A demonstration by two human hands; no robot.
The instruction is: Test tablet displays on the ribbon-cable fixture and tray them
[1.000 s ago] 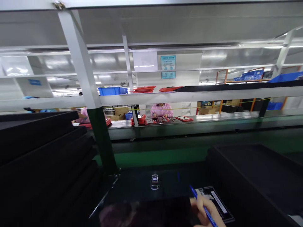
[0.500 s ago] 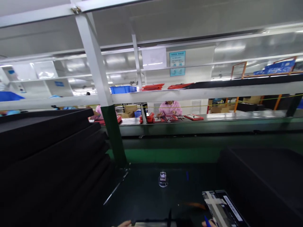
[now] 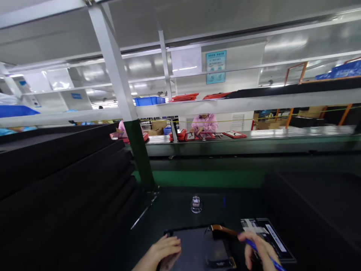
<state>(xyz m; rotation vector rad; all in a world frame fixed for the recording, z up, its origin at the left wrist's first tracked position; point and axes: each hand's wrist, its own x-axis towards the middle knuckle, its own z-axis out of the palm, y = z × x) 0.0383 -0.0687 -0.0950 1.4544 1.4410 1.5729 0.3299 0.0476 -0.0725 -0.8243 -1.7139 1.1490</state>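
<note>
A dark flat display panel (image 3: 194, 244) lies on the bench in front of me. My left hand (image 3: 162, 253) rests on its left edge, fingers stretched out flat and close together. From the panel's upper right an orange-brown flex cable (image 3: 224, 229) runs toward my right hand (image 3: 261, 250). That hand is closed around a blue pen-like stick (image 3: 251, 244), its thumb and finger near the cable's end; whether they touch the cable I cannot tell. Partly behind the right hand is a second panel (image 3: 278, 241) with pale tape and a white label strip.
A small silvery tally counter (image 3: 196, 203) stands beyond the panel. A thin metallic rod (image 3: 143, 212) lies at left. Stacked black trays (image 3: 64, 188) rise on the left, a black block (image 3: 316, 210) on the right. A green-and-white post (image 3: 138, 150) stands ahead; a co-worker (image 3: 205, 123) sits across.
Both hands have come up into view from the bottom edge, along with the panel and its flex cable. The view has tilted slightly downward. The blue stick stays in my right hand.
</note>
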